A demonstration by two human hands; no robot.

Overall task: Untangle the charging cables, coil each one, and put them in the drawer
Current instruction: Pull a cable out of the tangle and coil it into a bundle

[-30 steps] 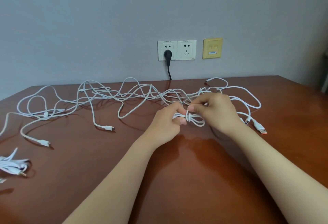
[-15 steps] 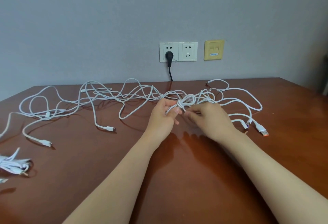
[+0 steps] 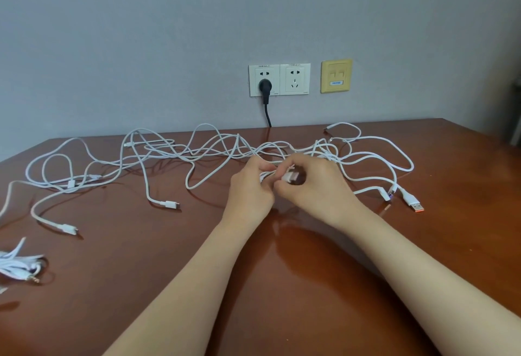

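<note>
The person's hands meet over the middle of the reddish-brown wooden table (image 3: 146, 276). The left hand (image 3: 249, 192) has its fingers curled and pinches a few strands of the white charging cables (image 3: 235, 148). The right hand (image 3: 318, 186), touching it, grips a white plug end (image 3: 290, 177) between thumb and fingers, though that spot is blurred. The tangle sprawls along the far side of the table, from the left edge to the right of the hands. A loose USB-C end (image 3: 169, 204) lies to the left, and an orange-tipped USB plug (image 3: 414, 204) to the right. A small white bundle with an audio jack (image 3: 17, 267) sits apart at the left edge. On the wall behind, a black plug (image 3: 265, 86) sits in the double socket (image 3: 294, 79), beside a yellow wall plate (image 3: 336, 76).
</note>
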